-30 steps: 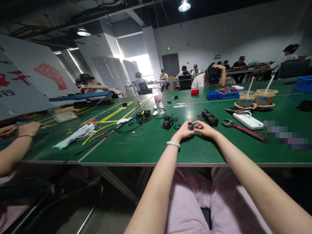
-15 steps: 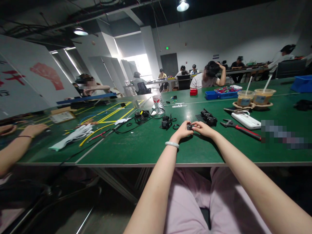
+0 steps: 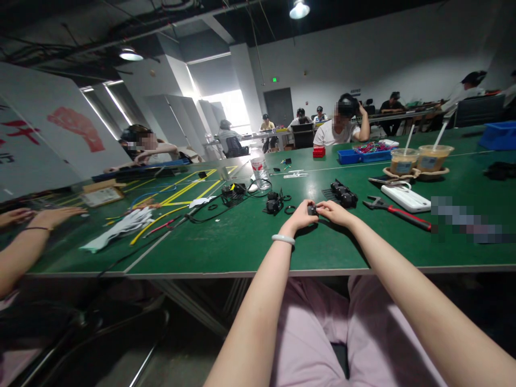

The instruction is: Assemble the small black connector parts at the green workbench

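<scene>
A: Grip state?

B: Left hand point(image 3: 303, 218) is closed round a small black block point(image 3: 312, 210). Right hand point(image 3: 335, 213) has fingertips at its right side; can't tell if they pinch or just touch

A: So where's the block?

B: Between the two hands, low over the table point(image 3: 242, 244). Can't tell if it rests on it

A: How far along?

B: Mid-job, I'd judge. Block is in hand, not set down. Fingers hide most of it, so can't say what's done on it or what's left

A: Parts around?

B: All untouched by either hand. One ring point(image 3: 289, 210) just left of the grip, another ring beyond that. Black unit point(image 3: 274, 202) further left, second unit point(image 3: 343, 193) just past the right hand. Wrench point(image 3: 399, 213) off to the right, red and black handle

A: Any writing?

B: Nothing legible close to the grip. Beyond it, left: bottle point(image 3: 260, 173), red marks, can't read. Beyond it, right: two cups point(image 3: 404, 163) with labels, too small. Far past the grip, left: wall banner point(image 3: 76, 129) with a red fist and big red characters, one looks like 干, rest run off the edge. Green sign point(image 3: 274, 79) at the back, unreadable
</scene>
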The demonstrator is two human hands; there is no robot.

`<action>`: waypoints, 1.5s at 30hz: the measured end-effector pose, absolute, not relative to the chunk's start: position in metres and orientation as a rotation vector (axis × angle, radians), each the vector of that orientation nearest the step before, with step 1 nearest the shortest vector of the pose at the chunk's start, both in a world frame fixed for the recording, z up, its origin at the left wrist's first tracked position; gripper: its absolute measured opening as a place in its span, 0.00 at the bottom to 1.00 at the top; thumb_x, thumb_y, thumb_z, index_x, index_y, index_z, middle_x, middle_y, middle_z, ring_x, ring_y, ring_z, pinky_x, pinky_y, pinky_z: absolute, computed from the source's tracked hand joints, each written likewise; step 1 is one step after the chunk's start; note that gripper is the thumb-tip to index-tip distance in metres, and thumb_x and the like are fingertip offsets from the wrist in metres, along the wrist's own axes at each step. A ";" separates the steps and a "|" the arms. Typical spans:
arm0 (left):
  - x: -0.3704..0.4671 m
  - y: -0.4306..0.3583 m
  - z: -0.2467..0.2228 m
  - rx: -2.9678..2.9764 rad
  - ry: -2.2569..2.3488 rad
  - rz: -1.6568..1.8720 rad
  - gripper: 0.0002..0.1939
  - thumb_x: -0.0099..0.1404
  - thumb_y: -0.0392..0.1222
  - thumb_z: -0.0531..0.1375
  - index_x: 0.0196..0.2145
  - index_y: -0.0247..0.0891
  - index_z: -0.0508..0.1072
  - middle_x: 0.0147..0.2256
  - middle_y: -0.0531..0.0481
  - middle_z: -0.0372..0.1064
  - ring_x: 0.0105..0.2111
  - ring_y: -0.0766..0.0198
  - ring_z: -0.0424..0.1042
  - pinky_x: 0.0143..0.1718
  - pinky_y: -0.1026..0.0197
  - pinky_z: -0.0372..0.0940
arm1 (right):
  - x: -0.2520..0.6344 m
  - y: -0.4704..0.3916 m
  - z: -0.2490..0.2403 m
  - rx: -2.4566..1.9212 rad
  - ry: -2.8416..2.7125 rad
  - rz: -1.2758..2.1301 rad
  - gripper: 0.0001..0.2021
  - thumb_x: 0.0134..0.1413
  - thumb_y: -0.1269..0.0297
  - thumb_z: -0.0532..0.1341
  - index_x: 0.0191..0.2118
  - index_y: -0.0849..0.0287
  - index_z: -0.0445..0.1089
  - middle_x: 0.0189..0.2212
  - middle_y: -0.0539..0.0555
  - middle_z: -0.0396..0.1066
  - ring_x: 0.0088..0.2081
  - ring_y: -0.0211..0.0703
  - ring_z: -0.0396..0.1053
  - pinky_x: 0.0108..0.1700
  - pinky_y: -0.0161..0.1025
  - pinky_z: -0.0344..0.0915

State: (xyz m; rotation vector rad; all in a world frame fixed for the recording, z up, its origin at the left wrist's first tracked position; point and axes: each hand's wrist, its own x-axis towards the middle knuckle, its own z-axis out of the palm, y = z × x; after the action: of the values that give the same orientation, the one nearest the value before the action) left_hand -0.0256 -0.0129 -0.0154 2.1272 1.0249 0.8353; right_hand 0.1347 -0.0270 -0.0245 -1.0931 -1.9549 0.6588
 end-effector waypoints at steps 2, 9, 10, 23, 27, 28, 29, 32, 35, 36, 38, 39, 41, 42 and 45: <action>-0.026 -0.014 -0.015 2.111 1.029 0.835 0.25 0.41 0.33 0.58 0.40 0.33 0.58 0.33 0.51 0.58 0.30 0.70 0.58 0.33 0.65 0.57 | 0.134 -0.026 -0.026 -1.090 -1.925 0.699 0.14 0.46 0.60 0.54 0.36 0.64 0.67 0.29 0.55 0.68 0.29 0.37 0.64 0.35 0.36 0.60; -0.025 -0.016 -0.013 2.063 1.023 0.841 0.25 0.41 0.32 0.58 0.40 0.33 0.58 0.34 0.51 0.58 0.31 0.69 0.59 0.32 0.65 0.57 | 0.140 -0.023 -0.033 -1.020 -1.736 0.910 0.21 0.37 0.62 0.60 0.41 0.60 0.61 0.33 0.51 0.63 0.27 0.32 0.62 0.32 0.34 0.61; -0.024 -0.017 -0.012 2.051 1.024 0.842 0.25 0.40 0.32 0.59 0.40 0.33 0.58 0.33 0.51 0.58 0.31 0.69 0.59 0.32 0.65 0.57 | 0.140 -0.023 -0.034 -1.009 -1.736 0.930 0.22 0.35 0.63 0.61 0.42 0.59 0.61 0.33 0.51 0.62 0.26 0.31 0.61 0.31 0.34 0.60; -0.025 -0.019 -0.010 2.079 0.977 0.828 0.24 0.41 0.32 0.59 0.39 0.32 0.58 0.32 0.52 0.58 0.29 0.71 0.58 0.30 0.67 0.55 | 0.140 -0.024 -0.034 -1.048 -1.777 0.915 0.21 0.33 0.65 0.62 0.40 0.58 0.62 0.32 0.49 0.59 0.24 0.28 0.57 0.28 0.30 0.58; -0.024 -0.019 -0.010 2.073 0.984 0.827 0.24 0.41 0.32 0.58 0.39 0.32 0.58 0.31 0.52 0.57 0.29 0.71 0.58 0.30 0.67 0.55 | 0.140 -0.026 -0.033 -1.050 -1.786 0.919 0.21 0.33 0.65 0.61 0.40 0.58 0.62 0.31 0.49 0.59 0.24 0.28 0.57 0.28 0.30 0.58; -0.024 -0.019 -0.010 2.080 0.979 0.827 0.24 0.41 0.32 0.58 0.39 0.32 0.58 0.31 0.52 0.57 0.28 0.71 0.58 0.30 0.67 0.55 | 0.140 -0.026 -0.032 -1.047 -1.790 0.925 0.21 0.33 0.65 0.61 0.40 0.58 0.62 0.31 0.49 0.59 0.24 0.28 0.57 0.28 0.30 0.58; -0.024 -0.018 -0.011 2.090 0.972 0.826 0.24 0.41 0.32 0.58 0.39 0.32 0.58 0.31 0.52 0.57 0.28 0.71 0.57 0.30 0.67 0.55 | 0.140 -0.027 -0.032 -1.045 -1.794 0.931 0.21 0.34 0.65 0.61 0.40 0.58 0.61 0.31 0.49 0.59 0.24 0.28 0.57 0.28 0.30 0.58; -0.025 -0.016 -0.013 2.123 0.958 0.822 0.24 0.41 0.33 0.59 0.39 0.33 0.58 0.31 0.52 0.57 0.28 0.71 0.57 0.28 0.68 0.55 | 0.141 -0.028 -0.031 -1.041 -1.797 0.946 0.21 0.34 0.64 0.61 0.40 0.58 0.61 0.31 0.48 0.59 0.24 0.28 0.57 0.28 0.30 0.58; -0.025 -0.014 -0.015 2.130 0.952 0.823 0.24 0.42 0.34 0.59 0.39 0.34 0.58 0.31 0.53 0.57 0.28 0.71 0.57 0.28 0.68 0.55 | 0.141 -0.028 -0.031 -1.038 -1.803 0.945 0.21 0.34 0.64 0.61 0.40 0.58 0.61 0.31 0.48 0.59 0.24 0.29 0.57 0.28 0.30 0.58; -0.025 -0.014 -0.015 2.128 0.952 0.819 0.24 0.42 0.34 0.59 0.39 0.34 0.58 0.31 0.53 0.57 0.28 0.71 0.57 0.28 0.68 0.55 | 0.141 -0.028 -0.031 -1.039 -1.805 0.940 0.21 0.34 0.64 0.61 0.40 0.58 0.61 0.30 0.48 0.59 0.24 0.29 0.57 0.28 0.30 0.58; -0.025 -0.014 -0.016 2.122 0.953 0.808 0.24 0.42 0.33 0.58 0.40 0.34 0.58 0.31 0.53 0.57 0.28 0.72 0.57 0.28 0.68 0.55 | 0.141 -0.027 -0.032 -1.044 -1.807 0.926 0.21 0.34 0.64 0.61 0.40 0.58 0.62 0.30 0.48 0.59 0.23 0.29 0.56 0.28 0.30 0.57; -0.025 -0.014 -0.016 2.120 0.956 0.808 0.25 0.42 0.33 0.58 0.40 0.33 0.58 0.32 0.52 0.58 0.28 0.71 0.57 0.29 0.68 0.55 | 0.142 -0.027 -0.033 -1.049 -1.807 0.918 0.21 0.34 0.64 0.61 0.40 0.58 0.62 0.30 0.48 0.59 0.23 0.28 0.56 0.28 0.30 0.57; -0.025 -0.014 -0.017 2.117 0.966 0.817 0.25 0.42 0.33 0.58 0.40 0.33 0.58 0.33 0.51 0.58 0.29 0.71 0.58 0.30 0.67 0.56 | 0.142 -0.026 -0.034 -1.058 -1.805 0.902 0.20 0.34 0.64 0.61 0.40 0.58 0.62 0.29 0.48 0.58 0.23 0.28 0.55 0.26 0.29 0.56; -0.025 -0.014 -0.018 2.115 0.972 0.822 0.25 0.42 0.33 0.58 0.40 0.33 0.58 0.34 0.51 0.58 0.30 0.71 0.58 0.31 0.67 0.56 | 0.142 -0.026 -0.034 -1.060 -1.807 0.895 0.20 0.34 0.64 0.61 0.40 0.58 0.62 0.29 0.47 0.58 0.22 0.28 0.55 0.26 0.29 0.56; -0.025 -0.014 -0.018 2.104 0.987 0.835 0.25 0.42 0.33 0.58 0.41 0.33 0.58 0.34 0.51 0.58 0.30 0.70 0.58 0.32 0.66 0.56 | 0.142 -0.026 -0.035 -1.052 -1.813 0.883 0.20 0.34 0.64 0.60 0.40 0.57 0.62 0.28 0.47 0.57 0.22 0.27 0.54 0.24 0.28 0.54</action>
State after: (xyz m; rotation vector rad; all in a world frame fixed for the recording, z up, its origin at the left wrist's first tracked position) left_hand -0.0246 -0.0136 -0.0185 2.1037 0.9872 0.8350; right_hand 0.1423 -0.0260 -0.0350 -1.0515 -1.8129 0.8834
